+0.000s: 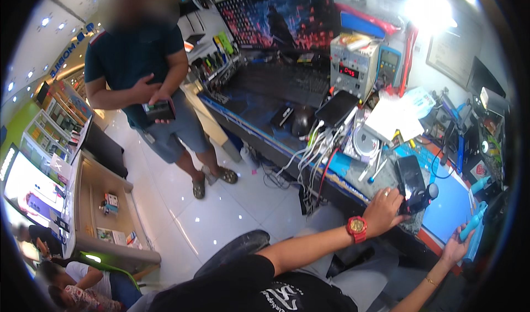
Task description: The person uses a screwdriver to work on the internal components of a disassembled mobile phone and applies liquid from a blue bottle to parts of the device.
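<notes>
My left hand (385,211), with a red watch (357,227) on the wrist, curls its fingers against the lower edge of a black holder with round knobs (418,200). A dark phone (409,177) stands tilted at that holder, its screen dark. Over at the right edge of the bench, my right hand (457,247) closes round a light-blue-handled tool (472,227); the tool's working end is hard to make out. Between the two hands lies a blue mat (446,204). Just left of the phone are a small blue-tipped tool (377,171) and a white pen-like tool (364,172).
Tangled white cables (314,146) hang over the bench's front edge. Behind stand a power supply (353,66), a multimeter (388,64), a monitor (279,19) and a bright lamp (428,8). Across the bench, a person (141,64) holds a phone. A black stool seat (232,254) is beside me.
</notes>
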The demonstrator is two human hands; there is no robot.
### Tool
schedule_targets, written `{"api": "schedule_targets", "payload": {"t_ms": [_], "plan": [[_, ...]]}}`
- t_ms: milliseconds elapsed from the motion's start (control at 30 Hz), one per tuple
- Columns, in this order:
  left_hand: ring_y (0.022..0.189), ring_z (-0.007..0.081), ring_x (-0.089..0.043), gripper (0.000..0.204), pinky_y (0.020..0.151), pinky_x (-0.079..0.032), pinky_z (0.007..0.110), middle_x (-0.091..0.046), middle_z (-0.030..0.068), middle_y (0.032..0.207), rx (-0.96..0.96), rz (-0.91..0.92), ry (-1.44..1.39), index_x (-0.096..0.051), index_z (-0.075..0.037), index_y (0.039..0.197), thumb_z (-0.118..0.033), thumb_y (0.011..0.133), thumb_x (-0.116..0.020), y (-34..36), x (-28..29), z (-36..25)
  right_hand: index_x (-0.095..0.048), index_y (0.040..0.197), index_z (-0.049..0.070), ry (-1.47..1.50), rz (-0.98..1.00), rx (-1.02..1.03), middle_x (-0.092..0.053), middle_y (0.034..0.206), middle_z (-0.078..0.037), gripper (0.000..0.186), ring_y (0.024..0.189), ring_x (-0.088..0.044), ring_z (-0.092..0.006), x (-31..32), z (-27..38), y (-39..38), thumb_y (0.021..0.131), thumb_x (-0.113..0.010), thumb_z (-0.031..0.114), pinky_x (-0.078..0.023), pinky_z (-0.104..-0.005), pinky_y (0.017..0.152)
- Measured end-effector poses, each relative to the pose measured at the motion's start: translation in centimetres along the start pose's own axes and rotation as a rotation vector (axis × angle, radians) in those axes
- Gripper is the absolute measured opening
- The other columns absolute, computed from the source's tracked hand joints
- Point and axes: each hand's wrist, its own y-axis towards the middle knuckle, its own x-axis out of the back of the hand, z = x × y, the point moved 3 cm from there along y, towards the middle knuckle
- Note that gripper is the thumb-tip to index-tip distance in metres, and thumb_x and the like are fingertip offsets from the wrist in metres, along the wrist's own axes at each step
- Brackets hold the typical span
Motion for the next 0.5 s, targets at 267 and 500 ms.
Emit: {"api": "schedule_targets", "payload": {"t_ms": [267, 500], "plan": [[0.108, 0.0412, -0.060, 0.052, 0.093, -0.049, 0.051, -0.059, 0.0175, 0.115, 0.044, 0.001, 0.009, -0.064, 0.000, 0.116, -0.035, 0.086, -0.089, -0.3, 0.2, -0.2, -0.058, 0.145, -0.007, 0.148, -0.031, -0.048, -0.065, 0.126, -0.016, 0.041, 0.096, -0.052, -0.0213, -1.2, -2.0, -0.5, 0.111, -0.070, 0.013, -0.046, -0.0337, 0.078], [0.109, 0.0413, -0.061, 0.050, 0.095, -0.050, 0.051, -0.059, 0.0192, 0.114, 0.014, 0.013, 0.024, -0.065, 0.000, 0.117, -0.036, 0.090, -0.087, -0.2, 0.4, -0.3, -0.061, 0.144, -0.008, 0.208, -0.027, -0.089, -0.067, 0.128, -0.018, 0.040, 0.099, -0.056, -0.0215, 1.1, -3.5, 0.5, 0.113, -0.068, 0.017, -0.048, -0.0336, 0.080]]}}
